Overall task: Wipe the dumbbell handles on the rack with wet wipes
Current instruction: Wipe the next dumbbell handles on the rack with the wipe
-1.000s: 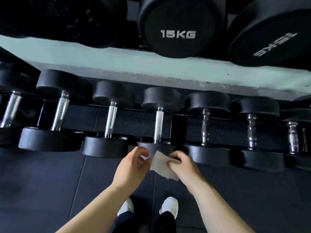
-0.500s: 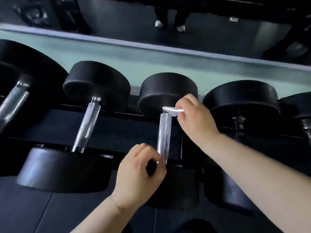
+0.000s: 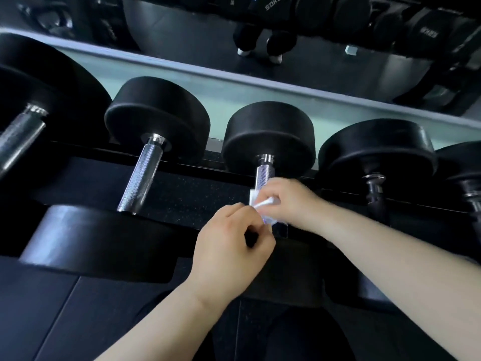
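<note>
A row of black dumbbells lies on the rack [image 3: 182, 168]. The middle dumbbell [image 3: 268, 136] has a knurled chrome handle [image 3: 264, 173]. My right hand [image 3: 289, 201] is wrapped around the lower part of that handle with the white wet wipe [image 3: 263, 207] pressed against it. Just below it, my left hand [image 3: 231, 243] pinches the lower end of the wipe near the handle's near end. The near head of this dumbbell is mostly hidden under my hands.
To the left lies a dumbbell [image 3: 143, 183] with a bare chrome handle, and a bigger one [image 3: 20, 136] at the far left. Two dumbbells with darker handles [image 3: 374, 188] lie to the right. A mirror [image 3: 260, 48] behind the rack reflects legs and white shoes.
My right hand slid with the wipe from the top of the handle down to its lower part. My left hand now touches the wipe. The camera came closer to the rack.
</note>
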A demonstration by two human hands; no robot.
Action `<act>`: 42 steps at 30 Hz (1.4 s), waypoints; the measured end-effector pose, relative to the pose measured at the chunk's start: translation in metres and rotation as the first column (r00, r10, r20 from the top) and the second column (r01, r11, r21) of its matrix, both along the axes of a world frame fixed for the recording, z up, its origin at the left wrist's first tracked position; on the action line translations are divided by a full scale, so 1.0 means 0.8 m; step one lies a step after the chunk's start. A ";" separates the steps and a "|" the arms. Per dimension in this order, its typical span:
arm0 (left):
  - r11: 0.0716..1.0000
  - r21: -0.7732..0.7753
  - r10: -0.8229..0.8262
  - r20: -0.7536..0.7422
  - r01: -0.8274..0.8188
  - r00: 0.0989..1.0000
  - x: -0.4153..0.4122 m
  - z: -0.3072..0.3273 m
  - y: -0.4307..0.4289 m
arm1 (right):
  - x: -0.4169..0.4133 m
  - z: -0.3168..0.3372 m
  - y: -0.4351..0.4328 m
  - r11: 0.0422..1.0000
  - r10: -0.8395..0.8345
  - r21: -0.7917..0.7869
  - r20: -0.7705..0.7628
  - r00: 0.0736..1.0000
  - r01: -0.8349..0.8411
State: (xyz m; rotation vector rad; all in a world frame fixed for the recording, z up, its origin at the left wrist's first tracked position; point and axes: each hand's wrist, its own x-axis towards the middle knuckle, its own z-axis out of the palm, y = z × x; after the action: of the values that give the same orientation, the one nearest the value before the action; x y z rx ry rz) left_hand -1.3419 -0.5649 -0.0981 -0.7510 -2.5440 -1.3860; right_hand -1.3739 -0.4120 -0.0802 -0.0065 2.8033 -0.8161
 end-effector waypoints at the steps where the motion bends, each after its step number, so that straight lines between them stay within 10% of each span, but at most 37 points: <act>1: 1.000 0.013 -0.004 -0.004 0.004 1.000 0.000 0.000 0.000 | -0.013 -0.001 0.004 0.997 -0.071 -0.010 -0.088 0.994 0.070; 5: 1.000 0.027 -0.013 0.006 0.012 1.000 -0.001 0.000 0.000 | -0.027 -0.004 0.008 0.965 -0.260 -0.079 -0.225 0.939 0.249; 11: 0.999 0.037 -0.024 0.023 0.023 0.999 -0.003 -0.001 0.000 | 0.003 0.002 -0.001 0.987 0.119 0.111 -0.043 0.992 -0.114; 17: 0.997 0.073 -0.041 0.014 0.040 0.999 -0.003 0.000 -0.001 | -0.030 0.001 0.007 0.977 -0.194 0.039 -0.237 0.952 0.208; 23: 0.996 0.080 -0.044 0.028 0.042 0.999 -0.004 -0.002 0.000 | 0.021 -0.002 0.002 0.992 0.121 0.017 0.029 0.992 -0.121; 29: 0.995 0.087 -0.053 0.040 0.049 0.998 -0.003 -0.001 -0.001 | -0.026 -0.001 0.012 0.979 -0.197 0.000 -0.226 0.954 0.202; 37: 0.995 0.082 -0.055 0.059 0.050 0.997 -0.003 -0.003 0.000 | 0.033 -0.005 0.004 0.946 -0.194 -0.232 0.155 0.969 0.227; 42: 0.994 0.100 -0.059 0.062 0.053 0.996 -0.003 -0.003 -0.001 | -0.013 -0.009 0.017 0.748 -0.603 -0.372 -0.033 0.797 0.550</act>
State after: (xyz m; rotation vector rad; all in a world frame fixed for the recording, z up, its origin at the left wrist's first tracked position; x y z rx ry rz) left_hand -1.3444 -0.5654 -0.1002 -0.7784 -2.4988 -1.5649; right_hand -1.3845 -0.3985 -0.0878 0.8226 2.7680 -1.4968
